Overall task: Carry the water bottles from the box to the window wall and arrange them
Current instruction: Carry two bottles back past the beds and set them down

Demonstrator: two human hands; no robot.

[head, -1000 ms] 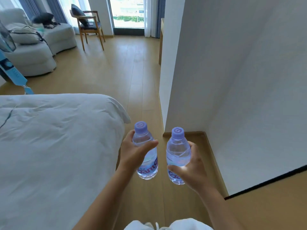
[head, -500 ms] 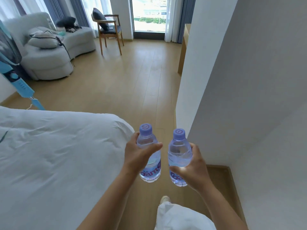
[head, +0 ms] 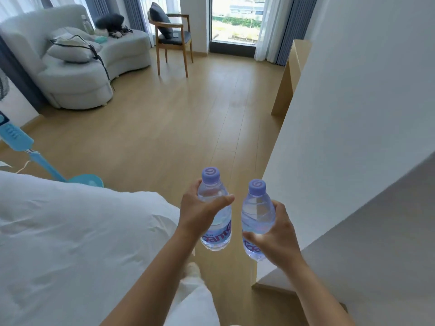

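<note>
While both bottles are up in the air over the light wood plank floor [head: 169,118], the room's pretty simple: pale flooring running all the way to the window [head: 235,20] at the far end, with grey-blue curtains [head: 288,31] either side of the glass. Using that window as the reference, a wooden armchair [head: 173,41] with a dark cushion sits just left of it, a curved light grey sofa [head: 77,67] piled with a bag and bits of stuff is further left again, and a white wall [head: 353,114] juts out on the near right, with a tan wooden panel [head: 288,78] against its far end. Well back from the window, close to the camera, there's a bed with white bedding [head: 70,243], and a light blue fan stand [head: 35,156] pokes out behind it. Left hand [head: 200,214] is wrapped around the left water bottle [head: 215,208], thumb across the front; right hand [head: 275,236] grips the right water bottle [head: 257,215] lower down, around the label. Both are upright, side by side but not touching, clear plastic with lilac caps that have a swirl logo. The label text is purple and half covered by fingers; I can only make out something like "Gante" on the left one. A white trouser leg [head: 195,297] and a shoe show below the bottles.
</note>
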